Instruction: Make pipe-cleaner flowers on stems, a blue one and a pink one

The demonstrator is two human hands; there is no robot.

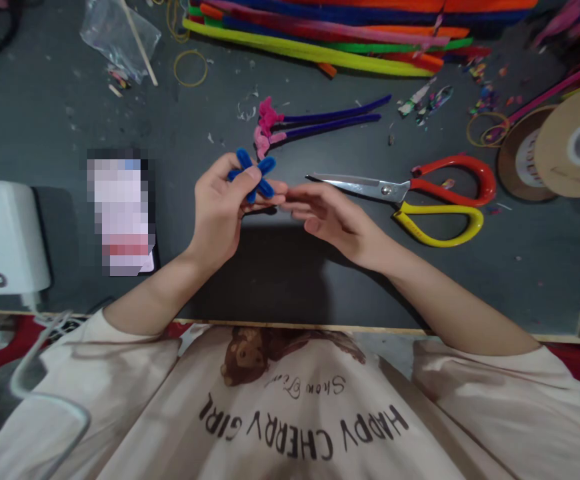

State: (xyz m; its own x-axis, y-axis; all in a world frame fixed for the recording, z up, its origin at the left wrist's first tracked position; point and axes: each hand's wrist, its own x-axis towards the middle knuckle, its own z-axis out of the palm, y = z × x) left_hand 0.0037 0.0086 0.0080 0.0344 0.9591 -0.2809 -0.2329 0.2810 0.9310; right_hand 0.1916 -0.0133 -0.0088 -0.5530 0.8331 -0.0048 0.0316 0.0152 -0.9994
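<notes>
Item one: the left hand [223, 200], which I log as pinching, thumb over fingers. Item two: a blue fuzzy star [267, 166] in that pinch, looped arms radiating, no single long axis. Item three: the right hand [333, 220], holding nothing, fingers loosely extended toward the left fingertips; whether they touch, I can't tell. From it, the star lies leftward and slightly farther out.

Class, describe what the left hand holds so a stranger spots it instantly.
Over the dark grey table, find the person's left hand. Held there is a fuzzy blue pipe-cleaner flower. Its blue colour sets it apart from the pink-headed purple pipe cleaners beyond.
</notes>
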